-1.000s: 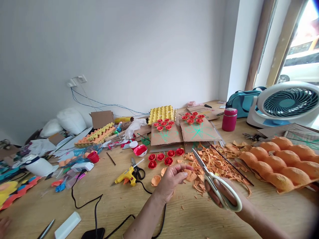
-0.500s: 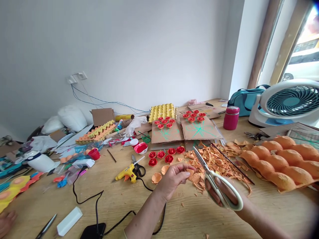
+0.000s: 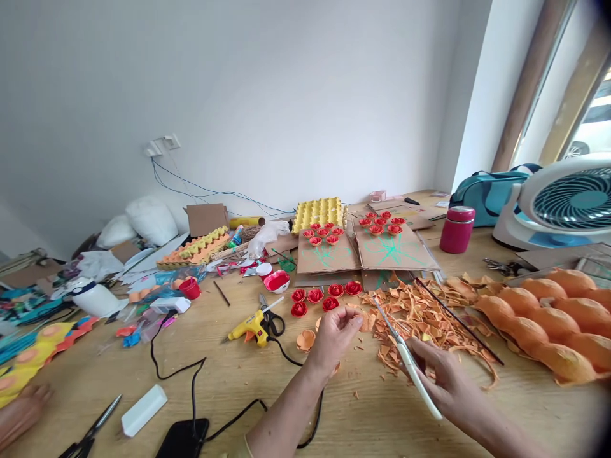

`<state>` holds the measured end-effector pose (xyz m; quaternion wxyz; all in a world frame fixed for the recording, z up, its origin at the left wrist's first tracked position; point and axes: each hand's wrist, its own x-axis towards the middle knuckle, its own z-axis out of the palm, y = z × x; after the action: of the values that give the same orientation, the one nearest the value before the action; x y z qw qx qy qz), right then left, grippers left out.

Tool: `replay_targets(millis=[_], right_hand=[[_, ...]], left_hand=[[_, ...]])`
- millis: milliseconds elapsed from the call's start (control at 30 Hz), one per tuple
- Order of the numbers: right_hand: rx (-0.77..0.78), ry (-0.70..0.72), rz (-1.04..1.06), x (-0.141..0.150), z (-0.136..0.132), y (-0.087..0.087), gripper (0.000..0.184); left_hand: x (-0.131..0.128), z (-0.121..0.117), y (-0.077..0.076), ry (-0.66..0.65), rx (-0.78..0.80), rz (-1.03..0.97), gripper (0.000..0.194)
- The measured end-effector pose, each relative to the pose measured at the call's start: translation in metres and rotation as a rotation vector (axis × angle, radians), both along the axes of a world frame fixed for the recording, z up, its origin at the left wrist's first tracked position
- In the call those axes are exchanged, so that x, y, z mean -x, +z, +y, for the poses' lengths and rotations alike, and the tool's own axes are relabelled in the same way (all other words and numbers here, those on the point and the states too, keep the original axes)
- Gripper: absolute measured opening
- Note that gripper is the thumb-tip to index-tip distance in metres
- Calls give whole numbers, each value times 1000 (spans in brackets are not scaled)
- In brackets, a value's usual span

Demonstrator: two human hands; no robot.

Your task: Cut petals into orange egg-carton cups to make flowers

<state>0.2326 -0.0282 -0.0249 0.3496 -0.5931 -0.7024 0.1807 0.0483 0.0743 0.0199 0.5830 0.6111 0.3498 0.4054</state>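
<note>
Red-lined bowl [image 3: 277, 280] beyond left hand [image 3: 334, 336]

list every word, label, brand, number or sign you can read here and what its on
None can be read for certain.
Yellow glue gun: markings on its body, too small to read.
Small bowl with red inside: a dark mark on its outside, too small to make out.
Cardboard sheet at the right: green lines, no readable letters.
White-handled scissors: no lettering to be made out.
</note>
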Motion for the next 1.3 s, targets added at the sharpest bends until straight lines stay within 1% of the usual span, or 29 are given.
replay_targets(millis=[100, 167, 433, 600, 700, 900, 1300], right_hand=[[-104, -40, -176, -3, 2, -4, 31], [-143, -46, -254, -4, 3, -5, 28], [-202, -34, -382, -5, 3, -1, 16], [-249, -70, -417, -5, 3, 2, 15], [-240, -71, -428, -4, 2, 3, 15], [-239, -73, -425, -4, 1, 5, 14], [-264, -81, -403, -3, -1, 9, 13]], left_hand=[[0, 1, -1, 28, 22, -21, 24], [0, 2, -1, 33, 50, -44, 26], [0, 2, -2, 35, 86, -56, 29], [-1, 1, -2, 16, 87, -52, 25], [-1, 1, -3, -21, 97, -48, 23], [0, 0, -4, -76, 116, -61, 26], [-4, -6, -2, -132, 137, -81, 29]])
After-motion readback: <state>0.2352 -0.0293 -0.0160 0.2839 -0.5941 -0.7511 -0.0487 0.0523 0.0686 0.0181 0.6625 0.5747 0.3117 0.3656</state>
